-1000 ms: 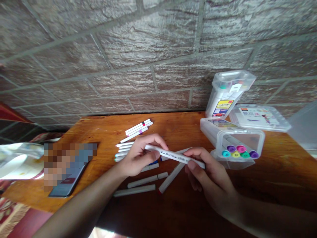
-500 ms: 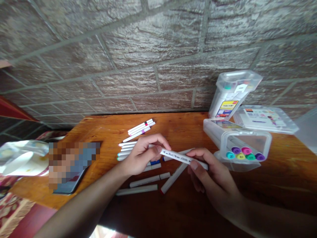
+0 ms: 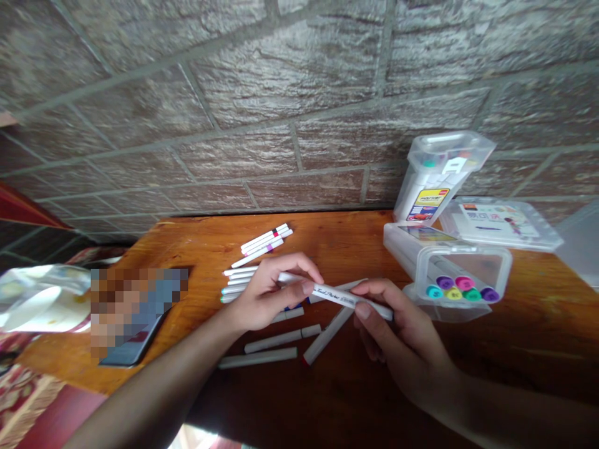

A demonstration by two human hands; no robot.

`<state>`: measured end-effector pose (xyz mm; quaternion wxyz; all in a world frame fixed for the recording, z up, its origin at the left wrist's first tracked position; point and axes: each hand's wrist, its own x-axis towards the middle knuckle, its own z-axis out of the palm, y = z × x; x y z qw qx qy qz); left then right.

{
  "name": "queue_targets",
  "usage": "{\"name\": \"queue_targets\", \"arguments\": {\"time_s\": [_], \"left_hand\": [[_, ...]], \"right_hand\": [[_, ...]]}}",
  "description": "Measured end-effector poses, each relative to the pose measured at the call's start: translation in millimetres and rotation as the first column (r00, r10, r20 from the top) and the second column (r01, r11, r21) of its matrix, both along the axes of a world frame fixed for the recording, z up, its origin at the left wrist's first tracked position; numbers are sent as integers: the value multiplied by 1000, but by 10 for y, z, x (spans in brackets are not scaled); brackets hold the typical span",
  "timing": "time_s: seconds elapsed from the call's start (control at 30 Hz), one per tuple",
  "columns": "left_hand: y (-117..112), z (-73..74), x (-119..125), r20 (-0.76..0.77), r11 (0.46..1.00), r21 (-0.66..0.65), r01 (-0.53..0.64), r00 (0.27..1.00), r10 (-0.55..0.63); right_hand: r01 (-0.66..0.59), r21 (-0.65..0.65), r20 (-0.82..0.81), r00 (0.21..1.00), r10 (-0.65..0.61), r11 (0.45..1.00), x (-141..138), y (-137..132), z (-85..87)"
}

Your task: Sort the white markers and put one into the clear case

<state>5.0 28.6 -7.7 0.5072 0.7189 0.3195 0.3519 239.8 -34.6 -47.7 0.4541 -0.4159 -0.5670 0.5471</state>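
Note:
Between my two hands is a white marker [image 3: 334, 295] with dark lettering along its barrel, tilted down to the right. My left hand [image 3: 276, 292] pinches its left part between thumb and fingers. Around its right end my right hand [image 3: 397, 330] is closed, thumb in front. Below lie loose markers: one with a red end [image 3: 327, 335], one with a dark ring [image 3: 283, 338] and a pale one [image 3: 259, 358]. A row of markers [image 3: 236, 287] lies partly hidden behind my left hand, and a small group [image 3: 262, 244] rests farther back.
At the right, an open clear case [image 3: 402, 249] lies on its side with several colour-ended markers. Behind it stand an upright marker case [image 3: 423, 187] and a flat clear box [image 3: 510, 224]. A phone [image 3: 135, 337] and a white cup [image 3: 49, 308] are at left. A brick wall borders the wooden table [image 3: 201, 249].
My left thumb has shifted slightly right along the marker, covering the start of its lettering. Both hands still hold it, and the other things have stayed in place.

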Motion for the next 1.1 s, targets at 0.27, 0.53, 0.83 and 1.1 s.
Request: {"name": "queue_targets", "arguments": {"time_s": [0.27,0.53,0.83,1.1], "left_hand": [[20,-49,13,146,995,-89,35,989,-21],[13,-35,14,130,996,-85,18,992,-7],[11,-43,-34,42,1000,-8,31,999,-30],[36,-46,-28,34,1000,-11,26,999,-26]], "right_hand": [[19,-41,-108,994,-23,999,-5,-19,22],[8,-44,-79,997,-12,999,-6,-14,27],[-18,-33,5,1000,18,999,25,-16,14],[-15,-46,-35,999,13,999,9,-12,-11]]}}
